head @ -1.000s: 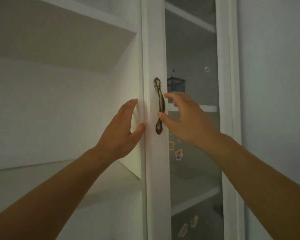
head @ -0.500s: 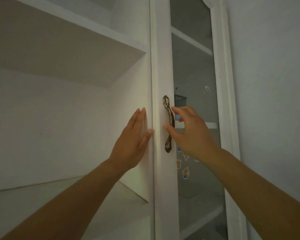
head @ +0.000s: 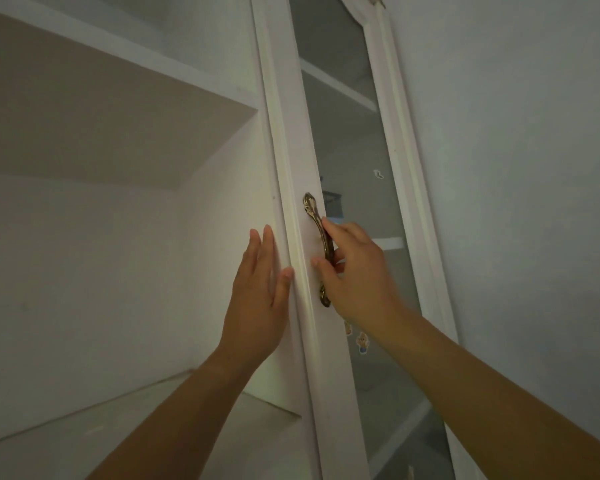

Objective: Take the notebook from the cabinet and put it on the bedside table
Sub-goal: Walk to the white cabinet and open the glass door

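Cabinet white, glass door, R hand gripping ornate brass handle

Both my forearms reach up and forward. My left hand is flat, its fingers extended together and the thumb out to the side. My right hand is curled, thumb opposing the bent fingers.
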Available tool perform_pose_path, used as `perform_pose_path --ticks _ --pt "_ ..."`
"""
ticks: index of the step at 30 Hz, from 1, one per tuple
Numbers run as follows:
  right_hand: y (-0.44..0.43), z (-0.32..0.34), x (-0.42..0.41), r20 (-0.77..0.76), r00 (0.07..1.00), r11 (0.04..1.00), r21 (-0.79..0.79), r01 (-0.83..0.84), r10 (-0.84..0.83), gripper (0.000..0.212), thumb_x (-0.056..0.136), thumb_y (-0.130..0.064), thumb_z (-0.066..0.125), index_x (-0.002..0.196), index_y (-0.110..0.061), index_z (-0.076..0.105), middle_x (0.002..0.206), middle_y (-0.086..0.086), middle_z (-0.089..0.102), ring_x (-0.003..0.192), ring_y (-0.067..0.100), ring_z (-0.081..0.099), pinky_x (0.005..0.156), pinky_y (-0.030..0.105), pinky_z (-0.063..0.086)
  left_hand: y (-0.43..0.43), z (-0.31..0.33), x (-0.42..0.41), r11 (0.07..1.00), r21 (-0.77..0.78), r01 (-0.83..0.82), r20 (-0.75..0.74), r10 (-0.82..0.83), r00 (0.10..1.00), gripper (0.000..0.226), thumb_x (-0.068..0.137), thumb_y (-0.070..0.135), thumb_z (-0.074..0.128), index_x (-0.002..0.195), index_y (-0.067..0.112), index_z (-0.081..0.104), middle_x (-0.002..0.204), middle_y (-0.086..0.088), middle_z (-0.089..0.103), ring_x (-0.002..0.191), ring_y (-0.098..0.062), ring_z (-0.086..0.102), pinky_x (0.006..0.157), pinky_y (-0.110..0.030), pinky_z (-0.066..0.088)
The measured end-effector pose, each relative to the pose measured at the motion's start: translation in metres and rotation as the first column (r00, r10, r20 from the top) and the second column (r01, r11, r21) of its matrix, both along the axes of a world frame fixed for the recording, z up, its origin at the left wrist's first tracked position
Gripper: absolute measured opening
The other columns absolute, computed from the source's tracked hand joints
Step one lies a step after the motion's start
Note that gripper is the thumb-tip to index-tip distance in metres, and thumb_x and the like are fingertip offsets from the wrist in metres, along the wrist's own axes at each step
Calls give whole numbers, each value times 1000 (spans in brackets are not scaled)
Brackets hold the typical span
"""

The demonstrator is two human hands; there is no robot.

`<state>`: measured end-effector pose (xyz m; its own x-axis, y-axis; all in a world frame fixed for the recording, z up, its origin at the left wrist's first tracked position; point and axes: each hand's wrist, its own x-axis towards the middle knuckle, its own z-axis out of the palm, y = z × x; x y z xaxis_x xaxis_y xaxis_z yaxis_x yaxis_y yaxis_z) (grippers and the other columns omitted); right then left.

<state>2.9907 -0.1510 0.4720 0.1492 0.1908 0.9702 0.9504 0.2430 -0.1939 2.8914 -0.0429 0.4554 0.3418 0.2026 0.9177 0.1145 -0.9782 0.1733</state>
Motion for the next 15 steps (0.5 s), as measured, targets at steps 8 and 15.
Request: perform_pose_path --ticks 8,15 --pt "4 -4 3 -22 999 998 44 33 -32 50 87 -21 58 134 -21 40 104 -8 46 81 6 53 82 21 48 6 -18 -7 998 49 25 -39 -23 999 54 87 61 18 131 51 -11 151 17 -14 138 -2 -10 112 -30 2" --pt "2 -5 -1 -69 997 998 41 46 -43 50 88 -19 57 135 -24 40 98 -5 50 76 7 55 74 13 43 7 -17 -9 997 49 63 -67 -60 996 56 85 59 17 131 51 -15 149 19 -19 138 -3 -13 111 -29 -1"
